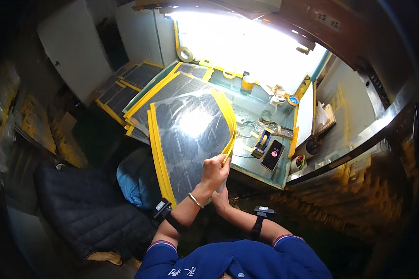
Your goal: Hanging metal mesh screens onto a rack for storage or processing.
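Observation:
A large dark, glossy film sheet (184, 149) with yellow-taped side edges lies slanted in front of me, a bright lamp glare on it. My left hand (214, 173) is closed around its right taped edge, near the close corner, and that edge bows upward. Just below, my right hand (220, 199) is closed at the same near corner; its fingers are mostly hidden behind my left hand and wrist. Under and beyond this sheet lie further yellow-edged film sheets (167, 90), partly covered.
A bright light panel (246, 42) stands behind the glass-topped table (253, 165). On the right lie a phone (273, 155), a blue tape dispenser (262, 142) and small jars (266, 116). Tape rolls (185, 54) stand along the back. A dark quilted cover (88, 209) is at left.

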Demonstrator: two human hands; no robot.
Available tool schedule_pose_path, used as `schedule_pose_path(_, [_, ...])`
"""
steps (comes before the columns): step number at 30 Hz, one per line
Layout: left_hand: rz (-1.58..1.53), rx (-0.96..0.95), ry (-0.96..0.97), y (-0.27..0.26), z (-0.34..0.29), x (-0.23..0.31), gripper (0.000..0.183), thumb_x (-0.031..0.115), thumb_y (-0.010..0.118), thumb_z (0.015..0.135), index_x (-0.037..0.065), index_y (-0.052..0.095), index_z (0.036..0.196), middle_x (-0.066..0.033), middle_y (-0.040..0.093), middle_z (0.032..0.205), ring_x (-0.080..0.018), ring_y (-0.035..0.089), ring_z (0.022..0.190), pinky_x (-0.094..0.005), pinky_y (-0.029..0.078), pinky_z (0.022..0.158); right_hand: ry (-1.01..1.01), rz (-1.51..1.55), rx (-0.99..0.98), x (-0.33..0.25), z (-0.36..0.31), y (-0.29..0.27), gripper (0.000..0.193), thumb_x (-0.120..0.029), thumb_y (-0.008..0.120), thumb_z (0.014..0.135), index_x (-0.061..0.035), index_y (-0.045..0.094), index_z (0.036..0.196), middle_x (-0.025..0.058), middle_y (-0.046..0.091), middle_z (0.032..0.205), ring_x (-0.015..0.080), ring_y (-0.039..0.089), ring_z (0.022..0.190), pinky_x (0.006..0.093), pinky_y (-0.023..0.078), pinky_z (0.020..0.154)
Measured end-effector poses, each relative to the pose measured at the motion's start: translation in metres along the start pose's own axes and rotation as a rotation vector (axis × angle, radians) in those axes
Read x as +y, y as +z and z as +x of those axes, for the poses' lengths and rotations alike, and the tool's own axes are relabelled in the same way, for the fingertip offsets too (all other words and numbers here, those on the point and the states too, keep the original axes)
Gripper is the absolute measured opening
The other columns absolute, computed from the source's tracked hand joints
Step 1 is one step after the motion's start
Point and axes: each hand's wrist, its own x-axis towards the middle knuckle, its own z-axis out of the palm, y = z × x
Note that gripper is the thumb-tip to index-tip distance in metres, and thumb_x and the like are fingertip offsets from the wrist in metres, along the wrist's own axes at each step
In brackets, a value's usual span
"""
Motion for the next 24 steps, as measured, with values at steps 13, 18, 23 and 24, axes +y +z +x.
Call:
schedule_pose_path(13, [-0.070,-0.014,0.259,-0.002,-0.070,0.155,0.015,0.010,0.074,0.078,-0.001,0.066,0.073,-0.0100,0.057,0.053,-0.0098,0.053,0.043,-0.0266,0.040,0.043,-0.577,-0.101,0.194,-0.010,-0.071,-0.160,0.047,0.001,0.051,0.081,-0.0063,0.057,0.128,0.0174,0.066,0.113,0.0250,0.066,0.102,0.0325,0.052,0.086])
schedule_pose_path(18, [-0.143,-0.028,0.150,0.049,-0.120,0.221,0.025,0.012,0.075,0.079,-0.001,0.058,0.065,-0.0046,0.050,0.047,-0.0056,0.046,0.044,-0.0275,0.035,0.041,-0.726,-0.318,0.064,-0.005,-0.122,-0.272,0.045,0.000,0.055,0.079,-0.0113,0.061,0.121,0.0162,0.067,0.107,0.0348,0.066,0.094,0.0361,0.055,0.081])
schedule_pose_path(23, [-0.229,-0.266,0.015,0.138,-0.180,0.269,0.033,0.014,0.075,0.079,0.001,0.053,0.058,0.0005,0.043,0.046,-0.0038,0.032,0.048,-0.0263,0.024,0.041,-0.649,-0.514,0.029,0.048,-0.195,-0.408,0.054,-0.005,0.060,0.079,-0.0232,0.055,0.130,0.0116,0.067,0.109,0.0299,0.066,0.094,0.0399,0.055,0.077])
schedule_pose_path(24, [-0.196,-0.334,-0.074,0.160,-0.190,0.265,0.030,0.012,0.074,0.079,0.001,0.054,0.060,0.0014,0.045,0.048,-0.0034,0.038,0.048,-0.0254,0.028,0.041,-0.505,-0.634,-0.053,0.067,-0.205,-0.432,0.057,-0.006,0.060,0.079,-0.0253,0.053,0.132,0.0129,0.067,0.105,0.0310,0.066,0.092,0.0417,0.054,0.076])
